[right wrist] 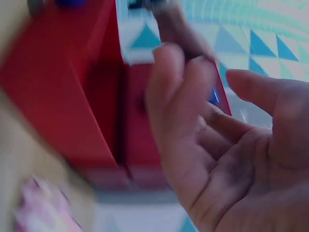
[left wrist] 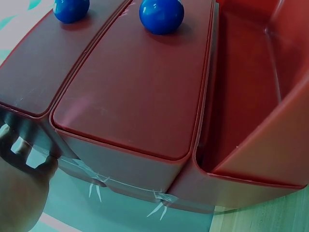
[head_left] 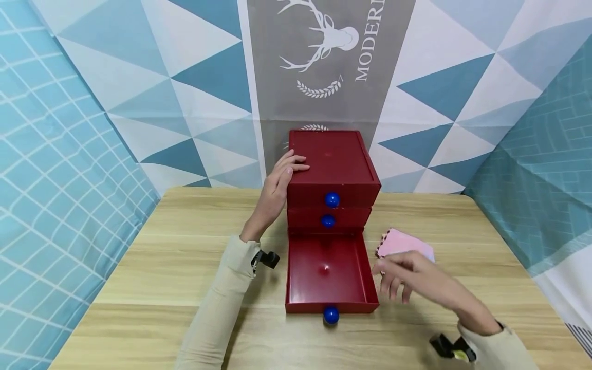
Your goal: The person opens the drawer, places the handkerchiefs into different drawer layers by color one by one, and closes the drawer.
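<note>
A dark red chest of three drawers (head_left: 330,156) with blue ball knobs stands at the back of the table. Its bottom drawer (head_left: 326,272) is pulled far out and bare inside; the upper two are closed. My left hand (head_left: 277,187) rests on the chest's top left edge, fingers over the top and the palm by the side. In the left wrist view the thumb touches the side wall. Right of the pulled-out drawer hovers my right hand (head_left: 418,277), fingers loosely bent with nothing in them. Partly behind it lies a pink cloth (head_left: 404,244) with a dark-dotted edge.
The wooden table (head_left: 185,262) reaches out on both sides of the chest. Close behind the chest hangs a patterned cloth backdrop (head_left: 208,103), and blue cloth walls flank the table left and right. Each sleeve carries a small black wrist camera.
</note>
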### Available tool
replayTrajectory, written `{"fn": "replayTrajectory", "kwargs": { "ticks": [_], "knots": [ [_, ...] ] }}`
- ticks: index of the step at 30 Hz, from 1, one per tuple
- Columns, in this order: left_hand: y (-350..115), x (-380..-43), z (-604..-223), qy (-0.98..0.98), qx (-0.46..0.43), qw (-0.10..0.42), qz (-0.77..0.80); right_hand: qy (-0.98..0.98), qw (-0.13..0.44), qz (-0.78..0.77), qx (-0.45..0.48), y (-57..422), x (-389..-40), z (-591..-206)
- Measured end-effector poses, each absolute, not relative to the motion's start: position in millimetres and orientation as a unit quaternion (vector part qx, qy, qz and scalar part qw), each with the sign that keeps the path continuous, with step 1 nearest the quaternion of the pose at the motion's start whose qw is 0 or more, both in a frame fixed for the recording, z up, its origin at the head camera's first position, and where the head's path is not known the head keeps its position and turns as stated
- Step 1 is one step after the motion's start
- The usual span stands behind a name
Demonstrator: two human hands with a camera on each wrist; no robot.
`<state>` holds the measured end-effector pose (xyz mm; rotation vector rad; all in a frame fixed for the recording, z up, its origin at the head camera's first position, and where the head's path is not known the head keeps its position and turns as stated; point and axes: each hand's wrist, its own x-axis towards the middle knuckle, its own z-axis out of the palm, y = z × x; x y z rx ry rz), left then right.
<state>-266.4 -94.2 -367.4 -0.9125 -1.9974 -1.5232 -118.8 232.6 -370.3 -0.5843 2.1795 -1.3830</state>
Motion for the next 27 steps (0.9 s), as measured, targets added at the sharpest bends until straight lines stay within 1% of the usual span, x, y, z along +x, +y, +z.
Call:
{"fn": "replayTrajectory", "kwargs": {
  "ticks": [6,8,10,15,18,21,27],
  "knots": [
    [-89.4,-251.2,-351.5,-0.725,-0.337,0.220,-0.559,0.898,0.074,-0.402,-0.161,256.9,-148.2,-355.6],
    [-88.8,-244.7,-345.3,-0.728,-0.337,0.215,-0.557,0.919,0.031,-0.368,-0.141,262.7,-157.2,-357.8],
    [-89.8,-240.9,-342.7,-0.730,-0.335,0.216,-0.556,0.935,0.002,-0.329,-0.130,265.6,-166.4,-364.1],
    [-92.4,-238.1,-342.6,-0.728,-0.326,0.230,-0.558,0.944,-0.012,-0.293,-0.149,268.6,-184.4,-384.1],
    [-89.7,-239.9,-344.1,-0.727,-0.332,0.225,-0.558,0.944,-0.014,-0.290,-0.154,276.3,-188.6,-393.3],
    [-88.1,-239.9,-344.3,-0.728,-0.335,0.221,-0.556,0.949,-0.009,-0.275,-0.154,286.2,-191.7,-400.7],
    [-89.1,-238.0,-342.2,-0.726,-0.336,0.230,-0.554,0.962,0.002,-0.234,-0.142,303.2,-202.5,-421.8]
  ]
}}
